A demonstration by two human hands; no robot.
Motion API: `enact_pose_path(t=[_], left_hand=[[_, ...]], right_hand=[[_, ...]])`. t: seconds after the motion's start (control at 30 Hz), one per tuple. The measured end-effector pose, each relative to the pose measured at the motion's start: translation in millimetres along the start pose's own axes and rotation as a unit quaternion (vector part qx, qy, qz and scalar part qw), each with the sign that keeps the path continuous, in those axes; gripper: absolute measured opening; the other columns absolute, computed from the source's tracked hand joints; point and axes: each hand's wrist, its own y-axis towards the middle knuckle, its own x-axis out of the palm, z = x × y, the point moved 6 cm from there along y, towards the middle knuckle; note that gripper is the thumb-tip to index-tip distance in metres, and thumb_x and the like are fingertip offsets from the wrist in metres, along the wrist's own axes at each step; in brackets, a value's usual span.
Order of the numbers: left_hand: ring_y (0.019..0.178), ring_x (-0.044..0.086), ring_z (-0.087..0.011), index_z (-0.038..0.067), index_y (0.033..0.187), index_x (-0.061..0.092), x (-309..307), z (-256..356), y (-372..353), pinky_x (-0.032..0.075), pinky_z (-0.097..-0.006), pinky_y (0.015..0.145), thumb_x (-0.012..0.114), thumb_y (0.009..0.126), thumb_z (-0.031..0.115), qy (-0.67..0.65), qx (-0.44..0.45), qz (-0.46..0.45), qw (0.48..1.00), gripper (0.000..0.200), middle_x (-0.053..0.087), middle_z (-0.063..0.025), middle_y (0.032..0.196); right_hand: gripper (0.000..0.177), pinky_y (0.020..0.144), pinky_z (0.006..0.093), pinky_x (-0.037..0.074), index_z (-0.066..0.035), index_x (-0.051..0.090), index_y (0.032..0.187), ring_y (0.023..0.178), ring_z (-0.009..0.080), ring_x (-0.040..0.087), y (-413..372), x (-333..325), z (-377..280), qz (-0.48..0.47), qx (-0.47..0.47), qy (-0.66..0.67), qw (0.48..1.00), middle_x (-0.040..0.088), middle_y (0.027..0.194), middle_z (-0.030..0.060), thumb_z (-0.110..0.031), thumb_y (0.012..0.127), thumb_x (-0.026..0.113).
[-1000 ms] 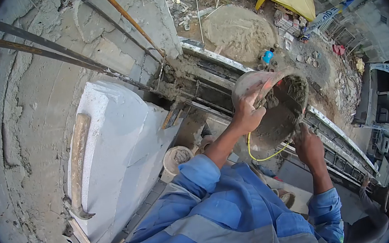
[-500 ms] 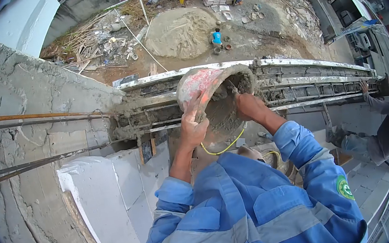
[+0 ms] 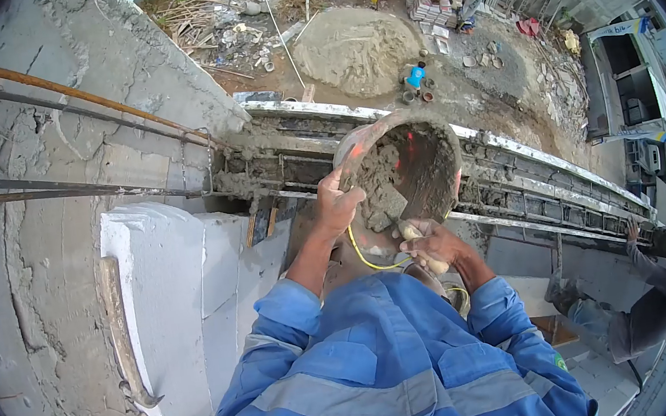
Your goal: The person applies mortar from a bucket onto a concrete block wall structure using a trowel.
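A mortar-caked bucket [image 3: 423, 126] rests tilted over the wall formwork [image 3: 509, 155], its mouth turned toward me. Wet mortar [image 3: 376, 171] clings inside it. My left hand [image 3: 338, 206] is closed around the left part of the bucket's rim. In my right hand [image 3: 431, 247] is the pale handle of a trowel [image 3: 385, 205], whose blade lies against the mortar at the bucket's near side. Steel bars [image 3: 295, 169] and grey mortar fill the formwork channel beside the bucket.
A hammer [image 3: 122, 334] lies on white blocks [image 3: 168, 286] at left. Long steel bars [image 3: 69, 91] jut from the concrete wall. Another person [image 3: 657, 305] stands at the formwork's right end. Far below, someone in blue [image 3: 416, 75] is near a sand pile [image 3: 359, 51].
The bucket's mouth has turned toward me, showing more mortar inside. My right hand has drawn back and down with the trowel. The view has shifted left and rotated.
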Motion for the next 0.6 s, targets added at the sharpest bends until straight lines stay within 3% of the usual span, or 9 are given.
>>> enact_pose_path(t=[0.1,0.17,0.3,0.33,0.4,0.47,0.53,0.6], left_hand=[[0.1,0.058,-0.0161,-0.002,0.126,0.053,-23.4,-6.4,4.9,0.046,-0.0296,0.09,0.056,0.066,-0.007,-0.112,0.011,0.055,0.992,0.06,0.061,-0.0057,0.114],[0.089,0.057,-0.0103,0.001,0.131,0.053,-54.0,-26.6,13.0,0.045,-0.0226,0.081,0.057,0.066,-0.005,-0.174,-0.021,0.147,0.974,0.065,0.06,-0.0006,0.107],[0.09,0.053,-0.0115,0.004,0.13,0.051,-78.0,-33.1,13.2,0.044,-0.0272,0.081,0.058,0.067,-0.004,-0.303,-0.046,0.193,0.932,0.063,0.057,-0.001,0.103],[0.09,0.053,-0.012,0.004,0.129,0.051,-76.9,-33.8,10.7,0.044,-0.0275,0.081,0.058,0.068,-0.004,-0.28,-0.043,0.2,0.938,0.062,0.057,-0.0011,0.103],[0.091,0.054,-0.0115,0.005,0.13,0.051,-73.1,-33.0,4.2,0.044,-0.0265,0.081,0.06,0.069,-0.002,-0.23,-0.054,0.222,0.946,0.062,0.057,-0.001,0.103],[0.095,0.053,-0.0133,0.005,0.131,0.05,-78.2,-31.3,4.3,0.044,-0.0283,0.084,0.061,0.069,-0.001,-0.219,-0.056,0.215,0.95,0.063,0.057,-0.002,0.108],[0.102,0.053,-0.0153,0.005,0.132,0.049,-81.3,-43.2,3.9,0.044,-0.0299,0.088,0.064,0.069,0.003,-0.212,-0.052,0.223,0.95,0.064,0.056,-0.0033,0.114],[0.102,0.053,-0.0161,0.004,0.13,0.05,-81.7,-46.1,3.4,0.043,-0.0299,0.087,0.065,0.07,0.006,-0.178,-0.016,0.246,0.953,0.062,0.057,-0.0033,0.115]], right_hand=[[0.033,0.042,0.0235,0.04,-0.003,0.055,0.112,0.048,0.0099,0.05,-24.6,18.9,-30.3,0.014,-0.009,-0.006,1.0,0.053,0.067,0.0008,-0.007,0.082,0.07],[0.036,0.044,0.0234,0.04,-0.002,0.054,0.115,0.049,0.0097,0.05,-44.8,37.4,-61.3,0.044,-0.031,-0.029,0.998,0.054,0.069,0.0013,-0.007,0.083,0.069],[0.043,0.049,0.0243,0.043,0.001,0.051,0.121,0.053,0.0101,0.052,-68.3,82.5,-124.7,0.081,-0.11,-0.101,0.985,0.056,0.072,0.0025,-0.007,0.082,0.067],[0.043,0.049,0.0243,0.043,0.001,0.051,0.121,0.053,0.0101,0.052,-61.1,95.3,-128.0,0.074,-0.107,-0.106,0.986,0.056,0.072,0.0025,-0.007,0.082,0.067],[0.054,0.058,0.029,0.047,0.004,0.046,0.126,0.064,0.0142,0.057,-50.7,129.0,-149.4,0.1,-0.249,-0.264,0.926,0.057,0.078,0.0083,-0.011,0.079,0.068],[0.063,0.072,0.0396,0.05,0.009,0.039,0.129,0.079,0.029,0.063,-16.7,163.7,-143.4,0.117,-0.246,-0.342,0.899,0.06,0.088,0.0195,-0.015,0.078,0.066],[0.062,0.079,0.0421,0.049,0.007,0.037,0.134,0.087,0.0359,0.06,43.7,192.8,-115.2,0.152,-0.331,-0.459,0.81,0.058,0.105,0.0248,-0.015,0.081,0.061],[0.065,0.091,0.0466,0.043,0.007,0.034,0.134,0.098,0.0462,0.054,102.2,223.7,-109.5,0.075,-0.216,-0.477,0.849,0.054,0.11,0.032,-0.018,0.081,0.061]])
